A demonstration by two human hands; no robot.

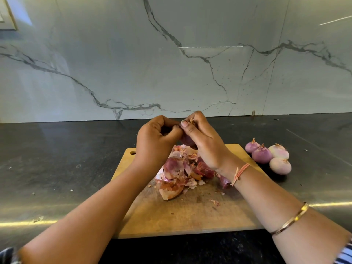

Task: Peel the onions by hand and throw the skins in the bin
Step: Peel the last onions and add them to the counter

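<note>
- You hold one onion [187, 140] up between both hands, above the far edge of the cutting board [190, 216].
- Only a small part of that onion shows: a smooth, dark purple curve below your thumbs. The rest is hidden by your fingers.
- Your left hand [158, 137] has its fingers curled in around the onion's left side, the thumb tip meeting your right thumb.
- Your right hand [202, 139] pinches a dry, orange-brown tuft of skin at the onion's top, thumb pressed against forefinger.
- The heap of skins [181, 169] lies on the board directly under your hands: papery flakes in pink, deep red and tan, with a few loose scraps nearer to you.
- Four peeled onions [267, 156] sit in a tight cluster on the dark counter [57, 159], just off the board's right far corner. Two are purple and two pale, nearly white, each with a small dry tip.
- A thread band [240, 173] circles your right wrist, with a gold bangle [293, 219] further up the forearm.
</note>
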